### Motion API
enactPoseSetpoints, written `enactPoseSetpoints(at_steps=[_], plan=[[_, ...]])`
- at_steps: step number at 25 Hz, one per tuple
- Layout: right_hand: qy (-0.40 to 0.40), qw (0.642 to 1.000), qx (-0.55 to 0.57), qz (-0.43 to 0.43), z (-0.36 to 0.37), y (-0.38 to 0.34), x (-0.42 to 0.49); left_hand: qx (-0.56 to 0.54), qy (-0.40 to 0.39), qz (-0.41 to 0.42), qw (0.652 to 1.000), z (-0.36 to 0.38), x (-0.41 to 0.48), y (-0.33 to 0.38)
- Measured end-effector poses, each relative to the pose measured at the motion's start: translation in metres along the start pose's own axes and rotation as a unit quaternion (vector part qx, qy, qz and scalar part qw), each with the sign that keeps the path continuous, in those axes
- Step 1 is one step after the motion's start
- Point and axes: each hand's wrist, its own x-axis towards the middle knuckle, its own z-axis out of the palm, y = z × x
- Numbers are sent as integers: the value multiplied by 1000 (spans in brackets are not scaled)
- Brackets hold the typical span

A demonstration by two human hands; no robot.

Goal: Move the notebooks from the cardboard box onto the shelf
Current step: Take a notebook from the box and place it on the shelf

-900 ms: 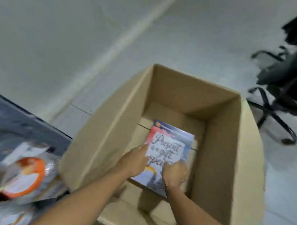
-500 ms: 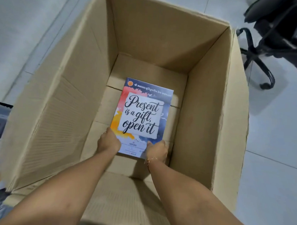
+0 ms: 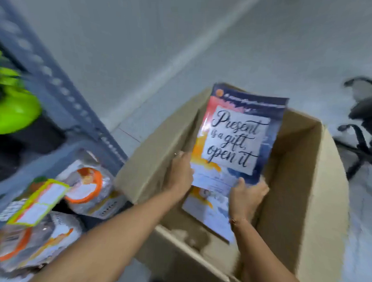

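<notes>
Fingers (image 3: 242, 182) of the right hand (image 3: 247, 199) and left hand (image 3: 180, 175) are clamped on the lower corners of a glossy blue-and-orange notebook lettered "Present is a gift, open it" (image 3: 237, 138), held tilted above the open brown cardboard box (image 3: 306, 188). A second, similar notebook (image 3: 205, 207) lies below it in the box. To do the lift well, keep both grips even and clear the box wall before swinging left to the grey slotted-metal shelf (image 3: 61, 99). Motion blur smears the packets (image 3: 87, 187) there; free shelf space is hard to judge.
</notes>
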Motion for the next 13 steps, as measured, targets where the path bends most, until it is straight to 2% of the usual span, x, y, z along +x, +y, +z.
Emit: enactPoseSetpoints(at_steps=[1,3,5,7,9,10,13], plan=[[7,998,47,-49,-6,-28,-12,-31,73,30,996,-30,-16,6],[-19,975,156,-158,-4,-96,-50,-51,265,83,959,-107,-54,0],[-56,924,256,-278,0,-163,-99,-33,449,115,885,-183,-96,-10],[-95,861,309,-393,1,-233,-163,8,592,120,797,-265,-148,-20],[-110,800,326,-492,-3,-294,-216,89,667,98,733,-334,-191,-18],[-122,769,331,-533,-8,-326,-242,113,684,67,718,-367,-211,-15],[-226,721,277,-593,-11,-417,-303,141,657,-93,735,-457,-242,-10]])
